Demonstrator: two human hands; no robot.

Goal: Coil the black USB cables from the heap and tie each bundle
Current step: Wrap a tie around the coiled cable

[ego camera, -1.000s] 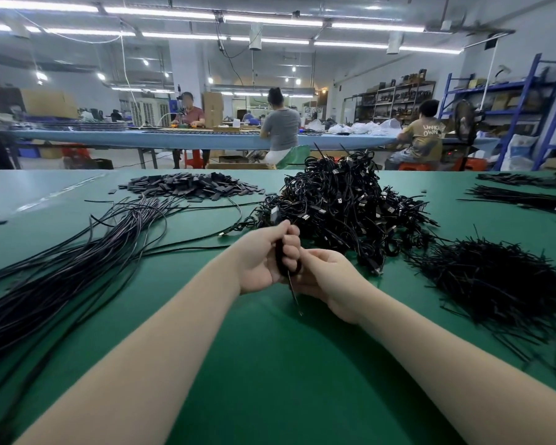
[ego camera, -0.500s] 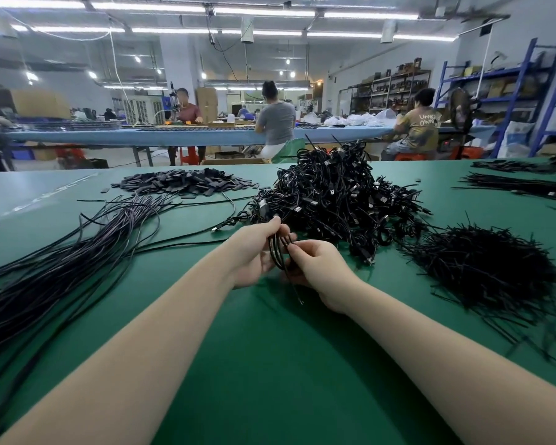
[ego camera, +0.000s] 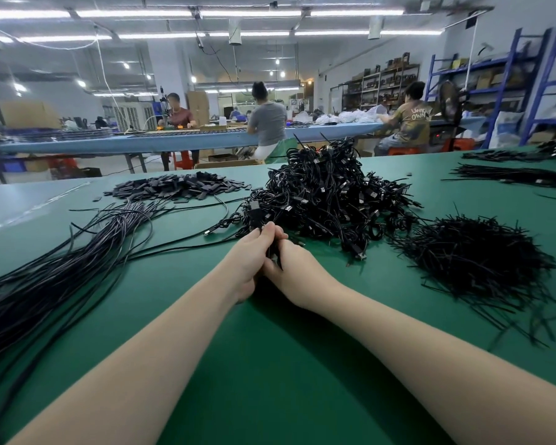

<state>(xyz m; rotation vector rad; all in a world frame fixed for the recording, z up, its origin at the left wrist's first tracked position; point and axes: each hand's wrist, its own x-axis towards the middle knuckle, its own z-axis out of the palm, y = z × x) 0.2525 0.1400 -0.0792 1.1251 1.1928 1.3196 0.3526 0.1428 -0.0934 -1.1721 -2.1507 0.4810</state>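
Observation:
My left hand (ego camera: 249,256) and my right hand (ego camera: 297,274) are pressed together over the green table (ego camera: 270,364), both gripping a small coiled black cable bundle (ego camera: 273,253) that is mostly hidden between the fingers. Just beyond them rises a heap of coiled, tied black USB cables (ego camera: 328,194). A long sheaf of loose straight black cables (ego camera: 55,274) fans out on the left. A pile of thin black twist ties (ego camera: 472,255) lies on the right.
A flat pile of small black pieces (ego camera: 174,187) lies at the far left of the table. More black cables (ego camera: 514,175) lie at the far right edge. Several people work at a blue bench (ego camera: 174,141) behind; blue shelving (ego camera: 527,85) stands at right.
Both hands have moved forward, closer to the tied heap, and closed tighter around the bundle. The loop and the loose tie end that showed between them are now hidden.

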